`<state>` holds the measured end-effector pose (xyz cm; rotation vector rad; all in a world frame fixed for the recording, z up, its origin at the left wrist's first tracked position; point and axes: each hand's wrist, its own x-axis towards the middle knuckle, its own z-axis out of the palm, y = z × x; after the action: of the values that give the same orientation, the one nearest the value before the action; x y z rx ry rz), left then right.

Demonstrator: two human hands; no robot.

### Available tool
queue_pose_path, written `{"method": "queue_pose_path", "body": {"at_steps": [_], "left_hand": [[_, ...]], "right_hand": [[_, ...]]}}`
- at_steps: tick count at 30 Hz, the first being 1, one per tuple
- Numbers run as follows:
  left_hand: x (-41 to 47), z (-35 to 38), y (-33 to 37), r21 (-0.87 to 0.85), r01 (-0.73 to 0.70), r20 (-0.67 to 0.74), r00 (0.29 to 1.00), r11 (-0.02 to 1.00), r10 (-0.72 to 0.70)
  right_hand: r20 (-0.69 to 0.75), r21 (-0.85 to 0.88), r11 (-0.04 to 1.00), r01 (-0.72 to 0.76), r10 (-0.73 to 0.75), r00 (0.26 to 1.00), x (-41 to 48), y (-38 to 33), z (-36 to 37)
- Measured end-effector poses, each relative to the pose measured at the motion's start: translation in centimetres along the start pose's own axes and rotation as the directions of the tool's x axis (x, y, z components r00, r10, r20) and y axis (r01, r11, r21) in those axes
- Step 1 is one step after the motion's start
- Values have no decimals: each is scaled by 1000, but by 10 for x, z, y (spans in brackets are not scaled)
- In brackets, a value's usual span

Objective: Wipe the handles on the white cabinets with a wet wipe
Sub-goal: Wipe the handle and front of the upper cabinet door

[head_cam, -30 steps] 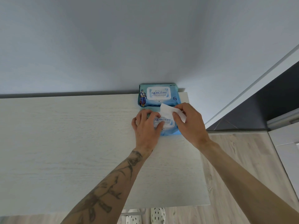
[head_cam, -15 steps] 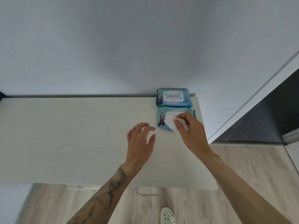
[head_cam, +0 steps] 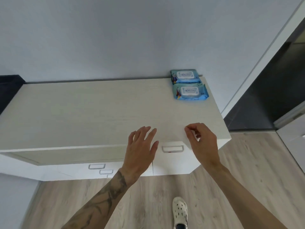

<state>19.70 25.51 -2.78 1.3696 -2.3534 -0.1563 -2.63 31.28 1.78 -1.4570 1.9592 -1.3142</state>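
A pale wood-grain cabinet top [head_cam: 99, 113] carries two blue wet-wipe packs [head_cam: 189, 93] touching each other at its back right corner, one behind the other.

Wet wipe mostly hidden inside right hand [head_cam: 203, 142], lowest cabinet handle [head_cam: 110, 176] partly hidden by left forearm

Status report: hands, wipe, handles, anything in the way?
Left hand open, empty. Right hand pinching white wipe, barely visible. Nearest handle between hands, unwiped. Nothing in the way.

Left hand [head_cam: 140, 151] sits center frame, fingers spread and flat-ish, tattooed forearm trailing lower left. Right hand [head_cam: 202, 142] just right of it, fingertips pinched together.
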Motion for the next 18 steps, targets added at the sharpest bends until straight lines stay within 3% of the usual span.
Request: {"method": "queue_pose_path", "body": {"at_steps": [4,9,18], "left_hand": [[-27,15,-21,140,-86,-37,995,986,92],[-32,58,-41,215,-86,-104,988,973,111],[-29,143,-65,330,-40,-384,907,943,173]], "right_hand": [[-72,-15,999,-43,41,997,-47,14,7],[-172,-80,995,-66,52,984,-71,55,22],[-359,-25,993,119,-120,925,-72,138,81]]}}
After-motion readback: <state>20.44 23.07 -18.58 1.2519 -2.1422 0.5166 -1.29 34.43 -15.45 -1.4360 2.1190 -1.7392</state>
